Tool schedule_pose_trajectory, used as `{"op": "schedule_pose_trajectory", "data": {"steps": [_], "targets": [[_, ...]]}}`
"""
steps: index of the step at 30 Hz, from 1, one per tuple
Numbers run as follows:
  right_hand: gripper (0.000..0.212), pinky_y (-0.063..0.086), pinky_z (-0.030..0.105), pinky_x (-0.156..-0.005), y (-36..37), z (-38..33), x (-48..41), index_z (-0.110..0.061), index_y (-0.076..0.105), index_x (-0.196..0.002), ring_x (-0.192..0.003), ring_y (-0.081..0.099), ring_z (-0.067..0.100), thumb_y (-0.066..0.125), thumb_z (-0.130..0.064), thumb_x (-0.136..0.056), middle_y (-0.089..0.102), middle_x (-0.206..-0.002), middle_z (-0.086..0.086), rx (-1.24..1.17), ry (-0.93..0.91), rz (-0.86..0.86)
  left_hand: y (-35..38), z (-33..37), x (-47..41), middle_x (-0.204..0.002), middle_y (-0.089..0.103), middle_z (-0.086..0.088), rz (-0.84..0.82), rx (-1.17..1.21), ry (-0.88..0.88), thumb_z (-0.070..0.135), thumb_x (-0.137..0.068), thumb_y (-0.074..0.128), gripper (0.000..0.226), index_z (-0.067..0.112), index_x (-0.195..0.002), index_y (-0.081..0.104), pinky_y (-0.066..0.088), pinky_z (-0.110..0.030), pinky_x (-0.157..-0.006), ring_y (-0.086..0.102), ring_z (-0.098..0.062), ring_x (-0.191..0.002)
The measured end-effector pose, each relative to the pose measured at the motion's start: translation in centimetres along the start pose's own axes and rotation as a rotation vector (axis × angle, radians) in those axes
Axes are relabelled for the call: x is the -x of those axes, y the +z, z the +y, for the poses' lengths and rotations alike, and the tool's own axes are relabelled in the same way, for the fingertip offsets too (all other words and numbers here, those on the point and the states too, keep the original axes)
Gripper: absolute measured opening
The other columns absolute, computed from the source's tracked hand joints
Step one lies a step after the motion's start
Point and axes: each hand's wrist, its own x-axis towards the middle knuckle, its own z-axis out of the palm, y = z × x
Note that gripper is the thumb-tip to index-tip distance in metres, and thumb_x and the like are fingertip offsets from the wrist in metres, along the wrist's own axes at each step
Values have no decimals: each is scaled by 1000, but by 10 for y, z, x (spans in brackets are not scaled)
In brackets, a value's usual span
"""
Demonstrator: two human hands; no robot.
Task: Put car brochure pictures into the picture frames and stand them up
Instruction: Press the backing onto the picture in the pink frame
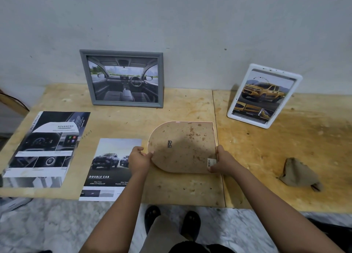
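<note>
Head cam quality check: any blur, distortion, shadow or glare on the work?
Head view: wide-angle bows the table edges; left brochure smears near the image border; soft shadow across the arched frame back; no glare on the grey frame; centre reasonably sharp.

One wide-angle head-worn camera looks forward and down across the table (266,157) from its near edge toward the wall (190,24) at the far edge. Close below, left hand (140,160) and right hand (222,161) grip the arched frame back (182,148), mid-view.
</note>
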Motion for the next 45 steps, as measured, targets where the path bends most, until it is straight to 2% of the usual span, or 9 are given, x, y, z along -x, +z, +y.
{"op": "schedule_pose_trajectory", "data": {"steps": [4,7,9,11,15,18,28,32,45], "targets": [[63,53,37,-78,-3,-9,4,-15,34,-114,-101,54,27,78,-22,-69,50,-115,12,68,74,-13,-2,6,-4,-109,56,-13,-34,-189,37,24,-78,75,46,5,-113,52,48,-42,-85,55,-33,-102],[63,47,37,-87,-4,-19,12,-12,36,-122,-115,40,28,73,-29,-74,38,-126,11,307,51,88,13,5,13,-118,51,-17,3,-317,384,12,-84,65,40,0,-119,49,45,-42,-89,48,-34,-110],[62,45,36,-88,0,-22,12,-10,35,-127,-118,35,28,67,-28,-77,33,-130,11,344,-13,153,23,2,23,-134,43,-18,-95,-351,468,25,-85,66,60,1,-133,39,41,-42,-100,41,-32,-124],[57,42,36,-89,6,-24,11,-7,34,-128,-119,34,30,62,-27,-82,33,-130,13,240,-26,154,26,2,22,-146,33,-17,-174,-308,423,33,-84,68,77,2,-141,28,36,-43,-107,32,-32,-134],[61,37,35,-94,14,-19,12,-5,34,-130,-118,35,33,63,-32,-84,34,-129,16,72,-22,195,14,7,7,-143,36,-15,-242,-209,338,34,-63,85,104,3,-142,26,39,-46,-104,35,-32,-133],[68,38,36,-95,16,-15,14,-7,33,-133,-117,37,33,69,-31,-80,34,-127,15,0,-29,222,9,10,3,-145,36,-11,-274,-226,292,32,-60,87,111,5,-146,21,35,-39,-104,35,-29,-133],[75,47,41,-90,9,-17,10,-9,40,-127,-111,48,31,83,-28,-67,39,-123,11,-84,4,210,15,30,1,-129,44,-11,-215,-430,231,38,-56,88,94,8,-131,40,44,-36,-94,44,-26,-119],[67,48,42,-87,4,-20,5,-9,38,-120,-109,49,31,80,-28,-71,41,-121,13,-54,32,181,16,36,-1,-125,44,-10,-198,-512,222,42,-53,89,94,8,-127,41,45,-36,-90,44,-26,-116],[72,50,43,-86,-2,-25,-5,-12,34,-119,-108,50,30,82,-31,-68,41,-123,12,30,58,100,17,50,-3,-126,40,-7,-208,-705,173,49,-52,87,101,9,-128,34,44,-34,-91,41,-24,-118]]}}
